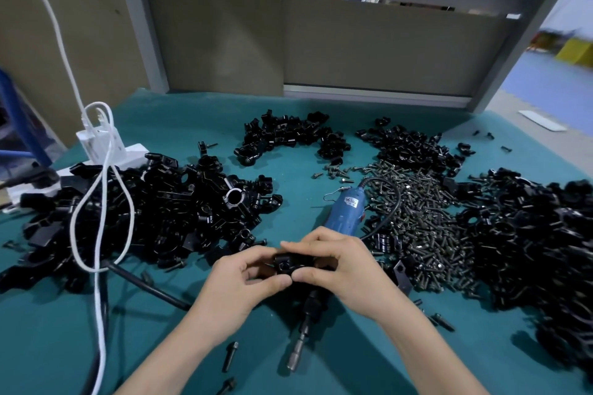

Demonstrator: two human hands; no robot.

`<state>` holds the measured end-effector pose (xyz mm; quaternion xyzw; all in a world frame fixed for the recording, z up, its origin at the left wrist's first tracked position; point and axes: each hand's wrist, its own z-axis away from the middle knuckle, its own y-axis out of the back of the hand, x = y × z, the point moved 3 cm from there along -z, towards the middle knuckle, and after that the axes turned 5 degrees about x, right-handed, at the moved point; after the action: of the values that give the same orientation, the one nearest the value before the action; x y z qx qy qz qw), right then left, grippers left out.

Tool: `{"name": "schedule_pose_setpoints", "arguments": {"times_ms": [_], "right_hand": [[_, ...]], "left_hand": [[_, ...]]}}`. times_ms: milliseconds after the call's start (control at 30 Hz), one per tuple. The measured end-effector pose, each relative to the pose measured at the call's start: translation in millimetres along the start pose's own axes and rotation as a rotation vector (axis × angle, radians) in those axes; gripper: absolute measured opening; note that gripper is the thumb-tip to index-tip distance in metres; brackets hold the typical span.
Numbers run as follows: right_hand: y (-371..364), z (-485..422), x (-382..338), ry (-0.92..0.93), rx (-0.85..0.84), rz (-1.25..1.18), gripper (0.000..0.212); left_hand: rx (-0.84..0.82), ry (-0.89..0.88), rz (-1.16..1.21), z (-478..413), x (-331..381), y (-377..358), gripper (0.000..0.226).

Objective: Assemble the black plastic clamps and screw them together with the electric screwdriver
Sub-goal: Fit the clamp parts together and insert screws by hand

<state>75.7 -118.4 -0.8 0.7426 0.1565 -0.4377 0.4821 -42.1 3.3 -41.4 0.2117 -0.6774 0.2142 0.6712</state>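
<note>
Both hands, the left hand [247,279] and right hand [343,266], pinch a small black plastic clamp [286,264] between fingertips above the green-covered table [160,346]. Beneath them lies a blue electric screwdriver [345,212]; a heap of dark screws [414,218] spreads to the right.

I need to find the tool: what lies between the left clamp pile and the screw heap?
Head view: the blue electric screwdriver lies there on the green mat, partly under the left hand and right hand.
</note>
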Motion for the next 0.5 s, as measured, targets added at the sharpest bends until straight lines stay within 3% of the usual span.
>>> {"name": "schedule_pose_setpoints", "arguments": {"times_ms": [367,500], "right_hand": [[4.0,-1.0,13.4,-0.106,0.005,-0.204,0.039],[8.5,-0.1,5.4,-0.124,-0.067,-0.2,0.041]], "left_hand": [[0.023,-0.001,-0.001,-1.8,-0.3,1.4,0.034],[0.04,-0.01,-0.062,-2.8,-0.6,0.3,0.033]]}}
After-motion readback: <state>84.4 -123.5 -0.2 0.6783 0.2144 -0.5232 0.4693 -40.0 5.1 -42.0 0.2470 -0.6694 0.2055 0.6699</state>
